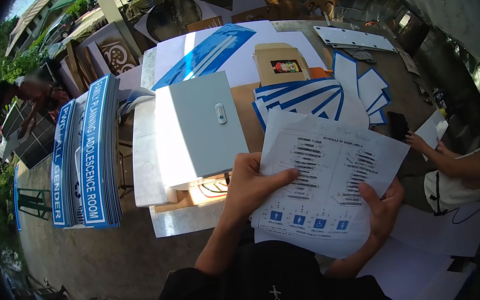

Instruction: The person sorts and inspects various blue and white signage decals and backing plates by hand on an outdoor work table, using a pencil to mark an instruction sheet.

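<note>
Between my two hands I hold up printed paper sheets (325, 170), headed as a schedule of room labels, with struck-out lines and blue restroom symbols near the bottom. My left hand (258, 180) grips the left edge, its thumb lying across the print. On the lower right edge, my right hand (383, 202) pinches the paper with the thumb in front. More than one sheet seems to be in the grip. Just beyond the papers lie blue-edged white cut panels (299, 99). A pale metal box (196, 128) with a small latch sits left of my left hand.
Blue-and-white room signs (98, 154) stand stacked at the left. A cardboard box (280, 62) and a blue striped panel (205, 53) lie farther back. One person (462, 175) sits at right with paper near a dark phone (397, 126); another person (38, 96) bends at far left.
</note>
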`<action>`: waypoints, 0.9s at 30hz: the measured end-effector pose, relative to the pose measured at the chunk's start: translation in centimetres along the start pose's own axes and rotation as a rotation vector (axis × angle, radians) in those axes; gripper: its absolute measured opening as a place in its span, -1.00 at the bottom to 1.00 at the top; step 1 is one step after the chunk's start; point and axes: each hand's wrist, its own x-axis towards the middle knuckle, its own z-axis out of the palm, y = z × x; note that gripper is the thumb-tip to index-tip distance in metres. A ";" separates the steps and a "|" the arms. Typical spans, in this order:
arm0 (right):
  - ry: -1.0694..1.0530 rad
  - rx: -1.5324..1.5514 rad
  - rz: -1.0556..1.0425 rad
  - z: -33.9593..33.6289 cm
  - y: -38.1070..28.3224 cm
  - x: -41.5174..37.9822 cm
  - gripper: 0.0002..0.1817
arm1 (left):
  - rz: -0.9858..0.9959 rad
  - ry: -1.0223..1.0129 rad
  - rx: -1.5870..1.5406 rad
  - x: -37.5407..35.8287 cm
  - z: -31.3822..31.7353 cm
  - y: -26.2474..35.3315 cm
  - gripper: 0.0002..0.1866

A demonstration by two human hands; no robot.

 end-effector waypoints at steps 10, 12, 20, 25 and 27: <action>0.023 -0.009 -0.023 -0.3 0.2 -0.6 -0.61 | 0.206 -0.031 -0.051 -0.4 0.2 -0.1 -0.33; -0.003 0.010 -0.007 -0.2 -0.1 -0.6 -0.63 | 0.173 0.053 0.082 0.0 0.1 0.6 -0.24; -0.042 0.079 0.000 0.2 -0.6 -0.4 -0.68 | 0.390 0.239 0.698 -1.6 0.6 0.4 0.19; -0.066 0.071 -0.002 0.4 -0.6 -0.1 -0.67 | 0.502 0.357 0.793 -1.3 1.2 1.2 0.12; -0.076 0.074 -0.024 0.6 -0.5 -0.1 -0.67 | 0.587 0.420 0.873 -0.3 1.5 1.5 0.08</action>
